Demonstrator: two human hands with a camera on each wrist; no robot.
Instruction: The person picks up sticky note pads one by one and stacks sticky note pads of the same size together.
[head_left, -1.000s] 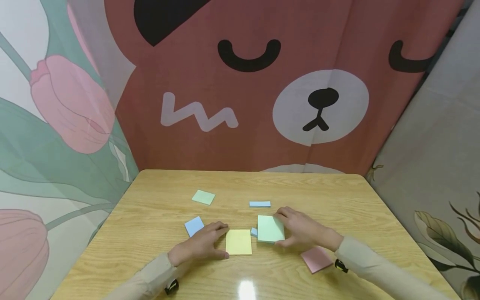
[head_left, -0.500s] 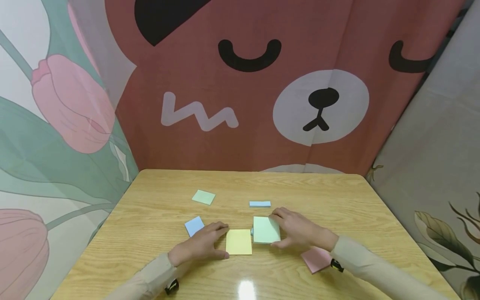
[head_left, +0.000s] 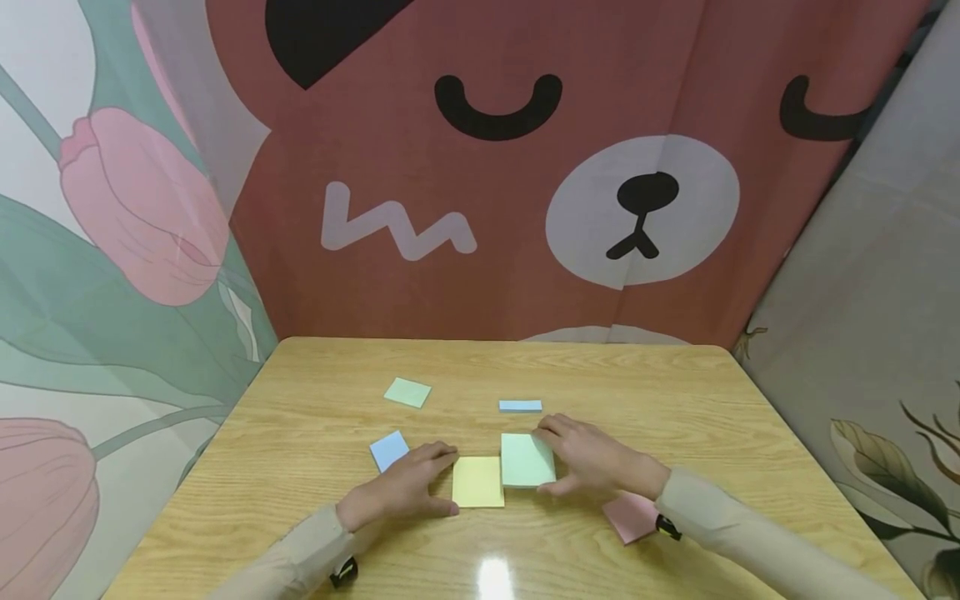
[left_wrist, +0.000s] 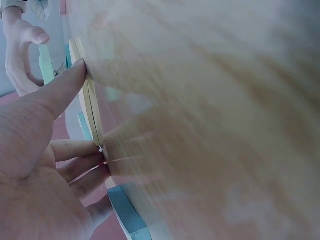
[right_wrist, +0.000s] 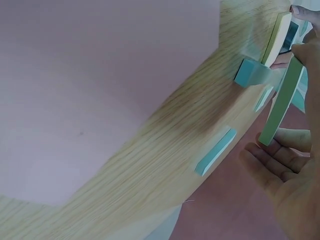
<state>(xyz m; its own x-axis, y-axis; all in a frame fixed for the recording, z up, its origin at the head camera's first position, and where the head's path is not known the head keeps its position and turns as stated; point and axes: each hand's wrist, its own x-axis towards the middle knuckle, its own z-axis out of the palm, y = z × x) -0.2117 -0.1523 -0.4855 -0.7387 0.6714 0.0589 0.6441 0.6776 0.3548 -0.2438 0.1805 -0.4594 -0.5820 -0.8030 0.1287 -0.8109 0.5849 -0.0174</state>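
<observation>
In the head view, a yellow sticky note pad point(head_left: 477, 482) lies on the table. My left hand point(head_left: 405, 483) holds its left side, with the thumb at the near corner and fingers at the far one. My right hand point(head_left: 600, 457) grips a pale green sticky note pad point(head_left: 528, 460) between thumb and fingers. In the right wrist view this green pad point(right_wrist: 282, 102) is raised off the table and tilted. A small blue block point(right_wrist: 247, 72) stands beside the yellow pad point(right_wrist: 276, 40) there; the green pad hides it in the head view.
On the wooden table point(head_left: 330, 367), a blue pad point(head_left: 388, 451) sits by my left hand. Farther back lie another green pad point(head_left: 407, 392) and a narrow blue strip point(head_left: 521, 407). A pink pad point(head_left: 628, 518) lies under my right wrist. Printed curtains point(head_left: 375, 300) surround the table.
My right hand has carried the green pad left, up to the yellow pad's right edge, covering the small blue block. The left hand and yellow pad have stayed in place.
</observation>
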